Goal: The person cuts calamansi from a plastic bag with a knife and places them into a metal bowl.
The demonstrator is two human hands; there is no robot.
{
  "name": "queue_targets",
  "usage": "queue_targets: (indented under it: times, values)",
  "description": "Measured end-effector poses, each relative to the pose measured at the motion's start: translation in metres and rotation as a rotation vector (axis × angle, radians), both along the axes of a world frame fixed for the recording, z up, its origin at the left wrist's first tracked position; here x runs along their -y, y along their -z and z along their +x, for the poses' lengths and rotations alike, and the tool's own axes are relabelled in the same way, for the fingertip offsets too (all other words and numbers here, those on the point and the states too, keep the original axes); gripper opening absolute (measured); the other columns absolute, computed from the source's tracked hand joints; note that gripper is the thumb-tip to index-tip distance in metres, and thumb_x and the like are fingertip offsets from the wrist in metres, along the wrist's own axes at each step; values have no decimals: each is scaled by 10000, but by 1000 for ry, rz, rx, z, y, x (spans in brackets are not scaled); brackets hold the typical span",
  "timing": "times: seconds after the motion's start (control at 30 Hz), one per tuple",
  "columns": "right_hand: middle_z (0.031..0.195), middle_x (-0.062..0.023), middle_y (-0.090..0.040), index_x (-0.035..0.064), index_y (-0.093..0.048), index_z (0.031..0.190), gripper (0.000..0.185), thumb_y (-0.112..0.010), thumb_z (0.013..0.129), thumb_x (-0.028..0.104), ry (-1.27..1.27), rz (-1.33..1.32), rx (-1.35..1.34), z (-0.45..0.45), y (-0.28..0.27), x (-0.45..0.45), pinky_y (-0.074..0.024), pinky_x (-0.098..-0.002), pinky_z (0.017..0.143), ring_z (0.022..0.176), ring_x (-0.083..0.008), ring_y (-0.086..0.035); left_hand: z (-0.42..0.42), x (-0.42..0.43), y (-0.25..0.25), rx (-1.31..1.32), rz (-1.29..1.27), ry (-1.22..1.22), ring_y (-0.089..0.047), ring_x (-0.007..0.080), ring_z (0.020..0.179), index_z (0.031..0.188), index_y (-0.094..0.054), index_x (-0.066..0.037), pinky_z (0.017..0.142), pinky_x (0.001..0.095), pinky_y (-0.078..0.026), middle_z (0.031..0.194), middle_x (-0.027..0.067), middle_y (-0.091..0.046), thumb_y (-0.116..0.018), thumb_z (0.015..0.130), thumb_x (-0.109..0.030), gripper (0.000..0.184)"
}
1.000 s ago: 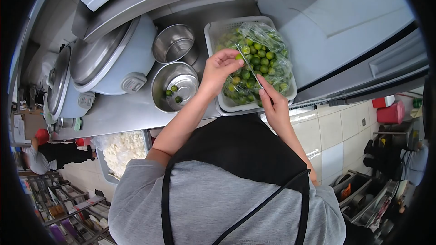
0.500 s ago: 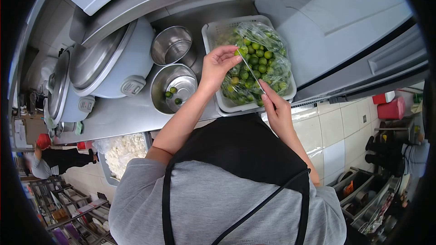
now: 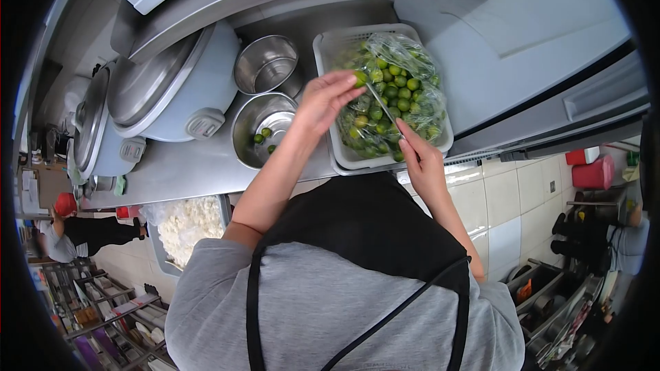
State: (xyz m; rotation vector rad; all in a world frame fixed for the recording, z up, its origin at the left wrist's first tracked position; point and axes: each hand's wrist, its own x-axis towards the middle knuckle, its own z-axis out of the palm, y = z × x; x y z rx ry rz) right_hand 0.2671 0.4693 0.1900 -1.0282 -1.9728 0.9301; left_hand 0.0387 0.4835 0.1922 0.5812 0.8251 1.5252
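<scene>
Between the fingertips of my left hand is a green lime, held above the left part of a white basket. My right hand grips a thin metal tool, possibly a knife, whose tip points up and left towards that lime. Many green limes lie in a clear plastic bag inside the basket. Left of my left wrist, a round steel pot holds several limes; my left forearm partly covers its rim.
A second steel pot stands behind the first. Two large lidded cookers are at the left of the steel counter. Below the counter is a bin of white pieces. People stand at far left and far right.
My left hand has drawn slightly left, away from the tool's tip, with the lime in its fingers. The right hand still holds the tool in nearly the same place.
</scene>
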Motion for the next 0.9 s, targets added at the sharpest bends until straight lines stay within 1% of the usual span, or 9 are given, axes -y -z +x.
queue_targets:
  times: [0.13, 0.2, 0.23, 0.4, 0.57, 0.6, 0.73, 0.8, 0.9]
  values:
    - [1038, -173, -625, 96, -550, 1207, 314, -518, 896, 120, -28, -41, 8, 14, 9, 1, -469, -308, 762, 870, -265, -625, -60, 25, -12, -583, -132, -131, -612, 199, 909, 1010, -606, 42, 806, 306, -501, 922, 115, -634, -668, 775, -78, 272]
    - [1067, -172, -620, 96, -549, 1208, 312, -516, 899, 125, 2, -38, -22, 22, 10, -3, -467, -302, 781, 914, -259, -627, -85, 42, -16, -1270, -242, -90, -616, 209, 893, 959, -642, 17, 772, 331, -491, 889, 106, -648, -701, 723, -92, 267]
    - [1088, -170, -613, 95, -548, 1208, 311, -514, 901, 130, 54, -106, 11, 26, 9, -6, -465, -298, 793, 949, -254, -621, -84, 44, -15, -1400, -206, -173, -621, 264, 853, 925, -659, -4, 774, 356, -478, 897, 110, -655, -719, 689, -126, 272]
    - [1094, -166, -613, 92, -546, 1210, 313, -513, 902, 143, 146, -131, 36, 24, -1, -19, -464, -293, 783, 924, -228, -628, -5, -3, -14, -1550, 288, -123, -574, 332, 896, 905, -658, -33, 815, 360, -454, 913, 133, -646, -713, 672, -106, 250]
    - [1057, -146, -631, 80, -539, 1215, 320, -514, 900, 136, 168, -198, 45, 14, -23, -17, -453, -261, 734, 780, -155, -589, 53, -48, 21, -1713, 459, -123, -574, 291, 837, 1018, -615, -53, 789, 355, -466, 933, 131, -640, -703, 675, -59, 353]
    - [1048, -140, -634, 76, -534, 1219, 324, -512, 901, 133, 161, -137, -27, 14, -22, -18, -447, -251, 720, 750, -139, -568, 53, -49, 17, -1715, 470, -119, -574, 291, 837, 1018, -615, -53, 789, 355, -466, 933, 131, -640, -703, 675, -59, 353]
    - [1058, -144, -631, 73, -519, 1234, 334, -505, 905, 128, 187, -131, -141, 20, -13, -12, -444, -249, 732, 762, -145, -568, 28, -36, -3, -532, 145, 74, -586, 143, 930, 1117, -580, -26, 779, 284, -500, 1080, 95, -585, -646, 788, -43, 336]
    - [1086, -150, -621, 66, -511, 1242, 337, -494, 909, 118, 164, -236, -145, 17, -17, -4, -443, -261, 781, 845, -159, -590, 26, -22, -16, -215, 104, 75, -587, 169, 943, 1132, -570, -15, 841, 301, -503, 1115, 113, -563, -611, 817, -22, 318]
    - [1124, -157, -603, 54, -502, 1249, 339, -479, 914, 103, 63, -168, -152, 9, -12, 1, -435, -277, 838, 953, -187, -597, 24, -11, -20, -108, 134, 67, -581, 149, 942, 1120, -572, 1, 896, 339, -482, 1055, 74, -584, -585, 834, -14, 287]
